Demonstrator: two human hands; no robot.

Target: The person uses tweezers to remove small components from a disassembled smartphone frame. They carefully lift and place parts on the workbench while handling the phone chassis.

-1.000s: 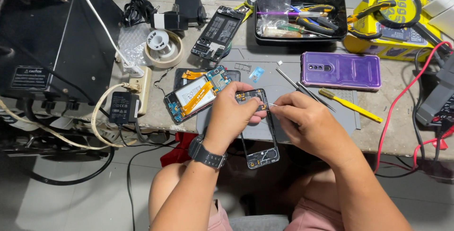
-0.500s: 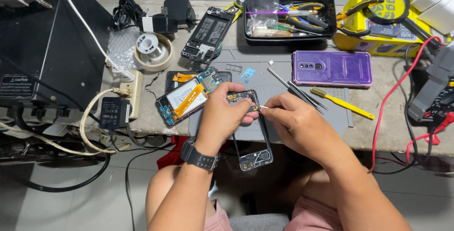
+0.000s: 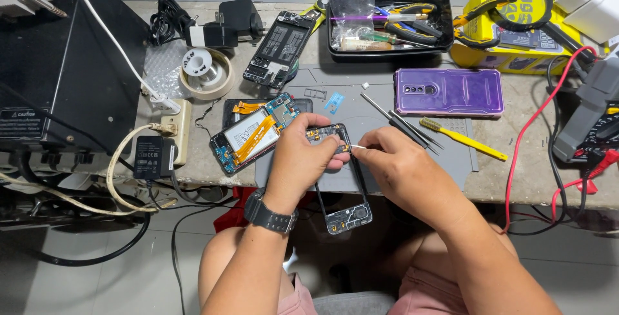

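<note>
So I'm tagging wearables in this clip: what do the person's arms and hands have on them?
Both forearms are bare, with no sleeves or gloves. The left hand has a black wristwatch with a dark strap at the wrist. The right hand and its wrist carry nothing that shows. No rings can be made out on either hand.

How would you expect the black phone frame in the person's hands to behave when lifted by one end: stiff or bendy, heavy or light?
The phone frame is an open, thin-railed rectangle, so it probably flexes a little. Hollow, it likely weighs little. The left hand grips its top end while the bottom overhangs the table without visible sag.
</note>
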